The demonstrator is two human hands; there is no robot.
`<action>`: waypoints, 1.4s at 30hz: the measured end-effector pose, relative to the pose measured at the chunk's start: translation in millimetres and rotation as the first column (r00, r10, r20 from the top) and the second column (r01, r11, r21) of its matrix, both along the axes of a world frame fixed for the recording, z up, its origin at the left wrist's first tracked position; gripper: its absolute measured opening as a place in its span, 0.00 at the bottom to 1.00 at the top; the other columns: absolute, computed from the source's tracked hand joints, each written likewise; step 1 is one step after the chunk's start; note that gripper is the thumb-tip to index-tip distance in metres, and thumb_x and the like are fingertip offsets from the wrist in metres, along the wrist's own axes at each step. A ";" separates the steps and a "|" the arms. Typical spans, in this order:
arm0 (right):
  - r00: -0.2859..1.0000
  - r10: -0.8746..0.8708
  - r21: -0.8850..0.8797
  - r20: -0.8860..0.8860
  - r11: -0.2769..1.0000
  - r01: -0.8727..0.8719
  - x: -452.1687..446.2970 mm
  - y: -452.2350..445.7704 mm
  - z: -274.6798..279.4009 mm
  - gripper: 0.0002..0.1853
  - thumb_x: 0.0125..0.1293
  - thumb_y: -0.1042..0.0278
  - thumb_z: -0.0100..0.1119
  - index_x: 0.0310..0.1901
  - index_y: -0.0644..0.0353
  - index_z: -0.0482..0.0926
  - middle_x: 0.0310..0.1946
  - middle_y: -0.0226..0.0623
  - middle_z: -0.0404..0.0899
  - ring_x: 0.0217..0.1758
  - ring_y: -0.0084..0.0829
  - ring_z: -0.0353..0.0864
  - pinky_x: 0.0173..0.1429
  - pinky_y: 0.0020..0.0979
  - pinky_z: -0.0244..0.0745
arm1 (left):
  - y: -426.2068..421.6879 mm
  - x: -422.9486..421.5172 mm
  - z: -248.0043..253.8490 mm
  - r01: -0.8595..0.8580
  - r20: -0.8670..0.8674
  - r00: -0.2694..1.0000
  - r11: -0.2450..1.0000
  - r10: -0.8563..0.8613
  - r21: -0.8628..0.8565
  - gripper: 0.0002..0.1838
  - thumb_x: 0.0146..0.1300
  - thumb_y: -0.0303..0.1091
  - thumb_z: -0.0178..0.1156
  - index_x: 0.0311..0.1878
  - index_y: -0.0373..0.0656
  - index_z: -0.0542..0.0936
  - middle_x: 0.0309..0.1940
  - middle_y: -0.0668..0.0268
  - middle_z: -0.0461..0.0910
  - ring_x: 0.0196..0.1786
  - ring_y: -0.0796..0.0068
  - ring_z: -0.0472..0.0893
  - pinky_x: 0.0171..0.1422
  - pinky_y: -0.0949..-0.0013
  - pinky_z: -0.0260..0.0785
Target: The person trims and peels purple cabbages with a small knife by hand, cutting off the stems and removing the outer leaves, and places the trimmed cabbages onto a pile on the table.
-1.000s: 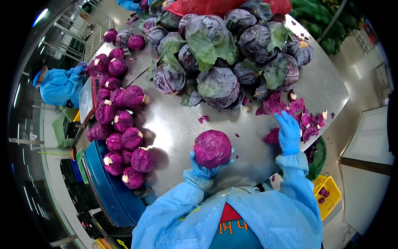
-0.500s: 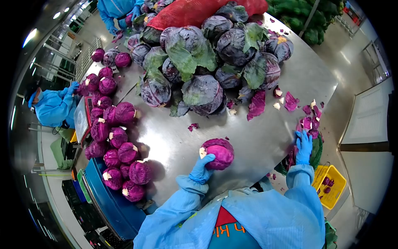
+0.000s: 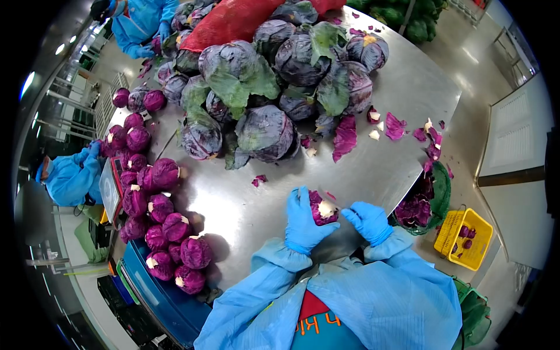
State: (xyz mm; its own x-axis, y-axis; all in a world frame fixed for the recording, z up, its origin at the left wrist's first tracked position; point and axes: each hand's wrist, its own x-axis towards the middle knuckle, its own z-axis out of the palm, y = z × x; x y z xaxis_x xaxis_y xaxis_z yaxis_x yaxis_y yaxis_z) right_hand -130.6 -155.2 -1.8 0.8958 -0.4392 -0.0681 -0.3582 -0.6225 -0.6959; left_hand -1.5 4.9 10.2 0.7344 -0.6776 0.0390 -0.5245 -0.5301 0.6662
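My left hand [image 3: 306, 221], in a blue glove, is wrapped round a peeled purple cabbage [image 3: 322, 210] whose pale stem end faces my right hand. Just right of the cabbage, my right hand [image 3: 368, 221] has its fingers curled together; what they hold, if anything, is too small to make out. Beyond the hands lies a pile of unpeeled cabbages [image 3: 265, 134] with green outer leaves. Peeled purple cabbages [image 3: 195, 252] stand in a group on the left side of the metal table [image 3: 251, 204]. Loose purple leaves [image 3: 345, 139] lie beyond my right hand.
A red mesh sack [image 3: 230, 22] rests on the pile. At the left are a scale [image 3: 109, 185] and a blue bin [image 3: 160, 297]. A green container with leaves [image 3: 440, 198] and a yellow basket [image 3: 487, 239] stand right. Two co-workers [image 3: 73, 178] are at the left and top left.
My right hand has come back from the leaf scraps at the table's right edge to beside the cabbage. Scraps there are fewer. The held cabbage has turned, and the view has shifted.
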 end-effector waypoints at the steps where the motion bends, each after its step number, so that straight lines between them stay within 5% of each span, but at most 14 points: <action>1: 0.997 0.032 -0.033 0.065 0.999 -0.030 2.9 7.1 2.6 0.22 0.63 0.40 0.58 0.28 0.53 0.78 0.24 0.39 0.78 0.28 0.43 0.79 0.31 0.41 0.72 | -3.5 2.8 2.2 0.008 -0.058 0.998 1.000 -0.007 0.025 0.60 0.35 0.51 0.78 0.68 0.29 0.57 0.57 0.43 0.65 0.57 0.45 0.70 0.61 0.52 0.66; 6: 0.993 0.121 -0.115 0.014 0.986 -0.118 0.7 10.0 1.9 0.22 0.64 0.41 0.58 0.26 0.53 0.77 0.22 0.39 0.76 0.26 0.42 0.78 0.29 0.41 0.71 | -15.0 4.7 0.1 -0.029 -0.057 0.998 0.999 0.031 0.038 0.58 0.36 0.54 0.77 0.66 0.30 0.59 0.52 0.44 0.69 0.52 0.44 0.73 0.54 0.50 0.70; 9: 0.995 0.102 -0.132 0.023 0.986 -0.098 -0.7 8.2 -9.0 0.22 0.64 0.41 0.57 0.25 0.53 0.76 0.22 0.39 0.75 0.25 0.42 0.77 0.29 0.41 0.71 | -18.7 20.2 4.8 -0.030 -0.251 0.966 0.988 0.068 0.154 0.59 0.34 0.56 0.78 0.64 0.26 0.62 0.52 0.43 0.71 0.54 0.46 0.74 0.56 0.54 0.71; 17: 0.995 0.097 -0.116 0.004 0.989 -0.096 17.3 -9.7 -16.5 0.22 0.65 0.41 0.55 0.27 0.52 0.78 0.23 0.40 0.78 0.26 0.44 0.79 0.29 0.42 0.72 | -33.4 28.5 17.4 -0.039 -0.270 0.954 0.950 0.127 0.309 0.61 0.33 0.57 0.78 0.67 0.30 0.60 0.53 0.44 0.72 0.56 0.43 0.75 0.57 0.54 0.72; 21: 0.981 0.047 -0.182 -0.187 0.980 -0.082 35.9 -14.3 -12.4 0.21 0.67 0.43 0.55 0.30 0.54 0.81 0.26 0.44 0.79 0.31 0.47 0.80 0.34 0.42 0.74 | -38.4 27.7 15.5 -0.104 -0.277 0.941 0.944 0.196 0.313 0.59 0.32 0.53 0.78 0.67 0.32 0.61 0.53 0.44 0.71 0.55 0.45 0.75 0.55 0.54 0.73; 23: 0.955 -0.020 -0.295 -0.296 0.953 -0.071 51.6 -22.7 -6.8 0.22 0.68 0.43 0.53 0.30 0.54 0.82 0.26 0.44 0.80 0.31 0.47 0.81 0.35 0.42 0.74 | -41.7 20.9 17.9 0.010 -0.179 0.982 0.930 0.060 0.368 0.58 0.32 0.51 0.78 0.66 0.34 0.61 0.53 0.44 0.71 0.53 0.45 0.76 0.53 0.53 0.73; 26: 0.952 -0.209 -0.099 -0.224 0.977 0.191 70.2 -80.0 -49.4 0.25 0.68 0.41 0.53 0.31 0.57 0.82 0.27 0.49 0.81 0.29 0.48 0.82 0.34 0.41 0.76 | -45.5 -6.8 34.2 0.028 0.025 0.999 0.889 -0.044 0.457 0.56 0.32 0.47 0.78 0.65 0.36 0.61 0.56 0.47 0.67 0.55 0.47 0.71 0.57 0.49 0.68; 29: 0.930 -0.214 0.513 -0.299 0.785 0.346 61.0 -77.5 -13.8 0.26 0.68 0.41 0.53 0.29 0.59 0.82 0.29 0.50 0.82 0.30 0.48 0.82 0.35 0.40 0.76 | -16.0 -6.2 8.6 0.002 -0.021 1.000 0.979 0.003 0.204 0.58 0.32 0.47 0.78 0.67 0.35 0.59 0.59 0.46 0.66 0.58 0.46 0.68 0.61 0.50 0.66; 32: 0.997 0.021 0.439 -0.075 0.898 0.014 33.2 -40.5 -4.1 0.26 0.68 0.41 0.54 0.28 0.59 0.81 0.26 0.48 0.81 0.29 0.47 0.80 0.34 0.40 0.75 | -2.6 3.2 -8.8 0.022 -0.049 0.999 0.995 -0.017 0.102 0.60 0.33 0.48 0.79 0.69 0.32 0.57 0.60 0.44 0.65 0.60 0.43 0.68 0.63 0.50 0.64; 35: 0.972 0.234 0.106 -0.006 0.967 -0.232 17.9 -17.1 -9.7 0.25 0.67 0.42 0.54 0.27 0.57 0.80 0.24 0.46 0.79 0.28 0.47 0.79 0.33 0.41 0.73 | -1.7 5.6 -13.3 0.009 -0.105 0.994 0.996 0.000 0.084 0.61 0.34 0.49 0.78 0.69 0.30 0.56 0.61 0.41 0.65 0.61 0.41 0.68 0.66 0.49 0.63; 42: 0.938 0.345 0.268 0.033 0.901 -0.341 25.5 -28.6 -40.1 0.25 0.69 0.42 0.52 0.26 0.56 0.79 0.23 0.43 0.78 0.26 0.45 0.79 0.33 0.41 0.73 | -3.0 11.2 -13.7 0.030 -0.114 0.993 0.995 -0.020 0.092 0.63 0.31 0.52 0.79 0.69 0.30 0.58 0.62 0.43 0.64 0.62 0.43 0.67 0.66 0.50 0.63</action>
